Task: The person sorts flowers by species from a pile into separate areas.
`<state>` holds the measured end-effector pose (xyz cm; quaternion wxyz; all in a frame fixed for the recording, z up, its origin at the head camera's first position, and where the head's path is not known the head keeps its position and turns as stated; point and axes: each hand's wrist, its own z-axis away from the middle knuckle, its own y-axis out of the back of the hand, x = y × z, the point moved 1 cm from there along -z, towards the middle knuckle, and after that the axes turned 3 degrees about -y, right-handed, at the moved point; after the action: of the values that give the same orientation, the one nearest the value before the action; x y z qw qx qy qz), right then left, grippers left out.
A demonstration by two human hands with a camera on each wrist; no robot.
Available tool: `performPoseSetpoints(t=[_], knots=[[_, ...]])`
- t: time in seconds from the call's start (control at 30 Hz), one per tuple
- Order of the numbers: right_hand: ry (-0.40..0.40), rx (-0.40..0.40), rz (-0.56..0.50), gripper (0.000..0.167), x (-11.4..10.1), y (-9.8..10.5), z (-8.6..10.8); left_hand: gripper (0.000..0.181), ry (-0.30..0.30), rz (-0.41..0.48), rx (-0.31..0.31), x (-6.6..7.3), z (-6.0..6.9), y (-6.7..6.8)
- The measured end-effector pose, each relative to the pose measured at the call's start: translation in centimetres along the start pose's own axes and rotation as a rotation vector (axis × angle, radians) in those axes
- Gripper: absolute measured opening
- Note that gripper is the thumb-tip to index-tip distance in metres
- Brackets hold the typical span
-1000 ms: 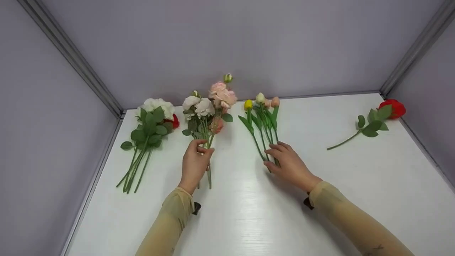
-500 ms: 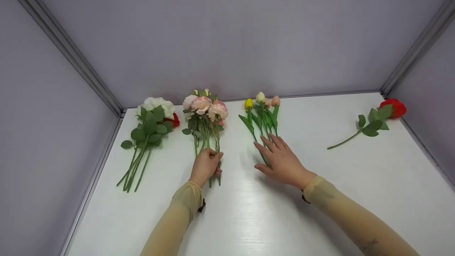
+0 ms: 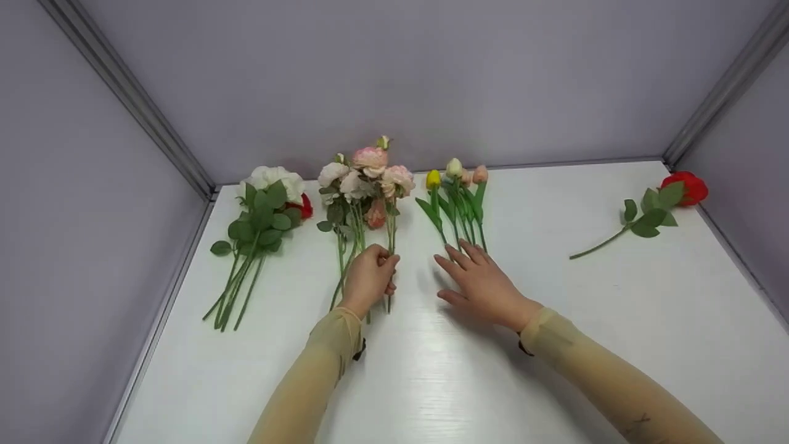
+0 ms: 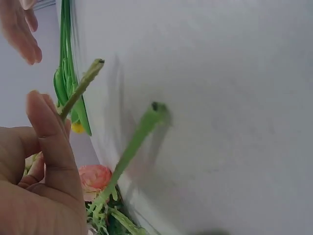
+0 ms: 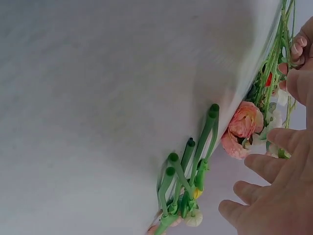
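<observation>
In the head view my left hand (image 3: 368, 279) pinches the stem of a pink peony (image 3: 397, 180) between thumb and fingers. The stem's cut end (image 4: 93, 71) sticks out past the fingertips in the left wrist view. Pale and pink peonies (image 3: 353, 184) lie close on its left, their stems partly behind the hand. Over the lower stems of several tulips (image 3: 454, 169), yellow, white and pink, my right hand (image 3: 484, 285) is spread with its fingers apart. In the right wrist view the tulips' stem ends (image 5: 173, 157) lie away from the fingers, and nothing is held there.
At the left lies a bunch of white roses (image 3: 274, 180) with a red flower (image 3: 302, 206) among the leaves. One red rose (image 3: 685, 188) is by the right wall. Panels enclose the white table (image 3: 425, 382) at the back and sides.
My left hand has shifted right, first drawing the peony down, then setting it slightly apart from the others. My right hand has come off the tulip stems, fingers spreading, and drawn back slightly.
</observation>
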<state>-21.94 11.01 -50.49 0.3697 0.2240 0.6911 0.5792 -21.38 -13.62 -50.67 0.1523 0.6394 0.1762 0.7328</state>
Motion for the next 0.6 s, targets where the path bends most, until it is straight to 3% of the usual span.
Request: performPoseSetpoints(t=[0.07,0.17,0.3,0.6], knots=[[0.001,0.004,-0.001,0.068,0.1,0.0,0.1,0.018,0.029,0.001,-0.031,0.1,-0.4,-0.4],[-0.007,-0.006,-0.002,0.068,0.2,0.0,0.3,0.018,0.129,-0.014,-0.074,-0.1,-1.0,-0.6],[-0.026,-0.019,-0.017,0.067,0.5,0.0,0.5,0.018,0.233,-0.045,-0.069,-0.5,-1.5,-0.7],[-0.063,-0.047,-0.055,0.067,1.0,-0.1,0.9,0.026,0.25,-0.116,-0.044,-0.3,-1.8,-1.3]])
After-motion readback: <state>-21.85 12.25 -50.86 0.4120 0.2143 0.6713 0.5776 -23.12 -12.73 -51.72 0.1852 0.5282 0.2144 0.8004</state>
